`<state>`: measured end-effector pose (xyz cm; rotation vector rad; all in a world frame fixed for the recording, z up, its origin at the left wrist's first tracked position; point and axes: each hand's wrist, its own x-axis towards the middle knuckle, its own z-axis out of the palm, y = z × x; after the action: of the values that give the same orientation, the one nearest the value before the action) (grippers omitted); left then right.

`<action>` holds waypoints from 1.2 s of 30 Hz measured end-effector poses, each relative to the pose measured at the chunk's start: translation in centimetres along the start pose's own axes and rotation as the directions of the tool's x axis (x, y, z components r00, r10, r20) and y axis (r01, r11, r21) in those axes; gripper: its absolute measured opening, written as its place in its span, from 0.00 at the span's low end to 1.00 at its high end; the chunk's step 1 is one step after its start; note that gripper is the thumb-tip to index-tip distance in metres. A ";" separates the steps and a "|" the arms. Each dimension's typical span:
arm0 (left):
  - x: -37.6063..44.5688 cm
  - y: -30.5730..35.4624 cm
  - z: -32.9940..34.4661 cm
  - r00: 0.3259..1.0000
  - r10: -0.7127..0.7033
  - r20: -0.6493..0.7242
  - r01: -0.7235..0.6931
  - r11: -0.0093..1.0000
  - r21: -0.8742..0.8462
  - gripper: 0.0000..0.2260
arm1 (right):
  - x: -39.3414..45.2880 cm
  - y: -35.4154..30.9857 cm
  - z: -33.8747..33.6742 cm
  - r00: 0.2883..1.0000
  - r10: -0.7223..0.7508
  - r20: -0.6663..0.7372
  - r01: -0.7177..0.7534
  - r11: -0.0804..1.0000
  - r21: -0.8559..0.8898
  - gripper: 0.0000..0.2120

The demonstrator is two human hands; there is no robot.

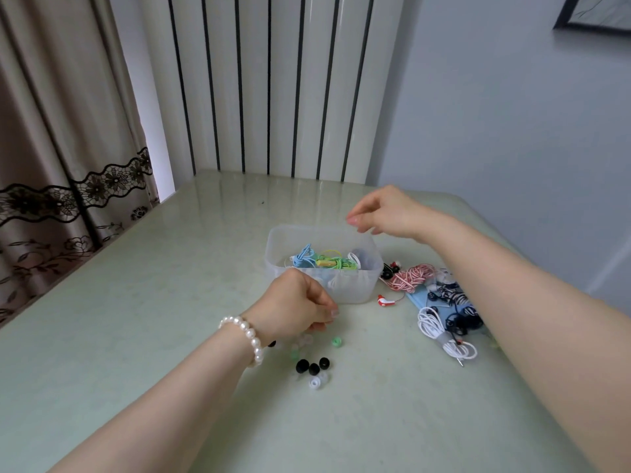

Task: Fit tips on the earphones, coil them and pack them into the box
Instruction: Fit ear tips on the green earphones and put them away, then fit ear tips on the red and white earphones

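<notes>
A pale green glossy table (136, 336) bears a translucent plastic box (355, 288) holding coiled blue, green and white earphones (322, 259). The right hand (386, 211) hovers over the box's far right rim, fingers loosely curled and holding nothing. The left hand (295, 303), curled, hangs just near of the box above scattered black, green and clear silicone ear tips (312, 367); whether it pinches one, I cannot tell.

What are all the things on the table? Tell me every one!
box: one, clear plastic, table middle
coiled earphones in box: blue, green and white ones, count unclear
earphones pile: red-white, black-white, white, black, right of box
black tips: three, near edge
green tip: one, beside left hand
white tip: one, nearest
table: one, pale green
bracelet: one, pearl, left wrist
left hand: fingers curled above tips
right hand: above box
</notes>
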<state>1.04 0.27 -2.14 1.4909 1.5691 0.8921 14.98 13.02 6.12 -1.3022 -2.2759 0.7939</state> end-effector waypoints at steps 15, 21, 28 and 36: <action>-0.3 0.2 0.2 1.000 -0.009 0.024 0.008 0.998 0.065 0.06 | -4.1 8.2 0.3 0.995 0.092 -0.029 -0.089 0.763 -0.640 0.23; 0.2 -0.2 -0.2 0.999 0.044 -0.016 -0.043 0.999 0.030 0.03 | -4.8 6.4 -0.9 0.984 -0.005 -0.181 -0.108 0.788 -0.606 0.11; 0.5 -0.5 -0.1 0.996 0.081 -0.045 -0.081 0.997 0.010 0.04 | -7.7 3.2 -4.1 0.943 -0.007 -0.332 -0.022 0.996 -0.083 0.14; -0.3 0.7 0.8 0.997 0.080 -0.019 -0.082 0.984 -0.157 0.06 | -10.8 1.3 -2.3 1.000 0.006 0.006 -0.009 0.726 0.687 0.16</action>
<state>2.06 -0.05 -1.88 1.4463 1.4203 1.0491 22.44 4.75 6.35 -0.9347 -1.6786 1.4638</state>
